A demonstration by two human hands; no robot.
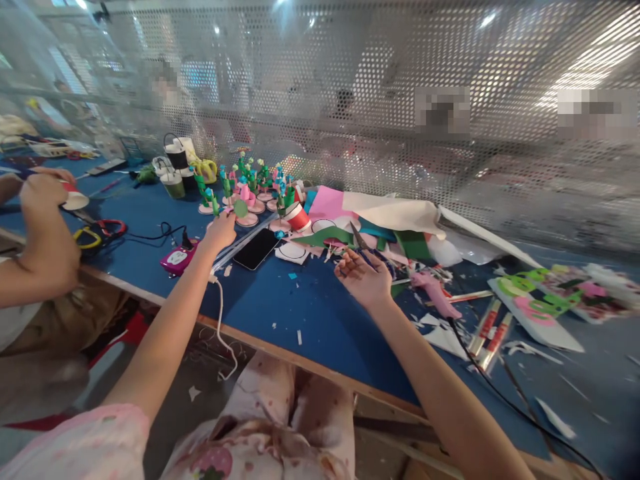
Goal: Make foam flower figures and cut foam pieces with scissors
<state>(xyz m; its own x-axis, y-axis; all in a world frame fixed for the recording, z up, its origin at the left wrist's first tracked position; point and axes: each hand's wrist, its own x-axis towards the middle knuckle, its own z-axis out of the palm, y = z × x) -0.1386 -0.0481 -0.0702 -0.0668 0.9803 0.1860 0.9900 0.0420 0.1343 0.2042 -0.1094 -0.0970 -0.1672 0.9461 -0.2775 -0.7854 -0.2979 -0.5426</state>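
Strawberry-print clothing (213, 461) nearest us, then bare blue tabletop (300, 307). Right hand (367, 277) palm up, fingers loosely curled; scissors (367, 248) just behind, whether hooked on a finger we cannot tell. Black smartphone (257, 249) between our hands. Left hand (221, 232) reaches farther, fingertips apparently pinching a green disc (241, 208) in front of miniature potted flowers (244, 192). We judge the step to be handling that disc; next move calls for a light pinch, clear of the stems. Perforated screen (300, 87) beyond.
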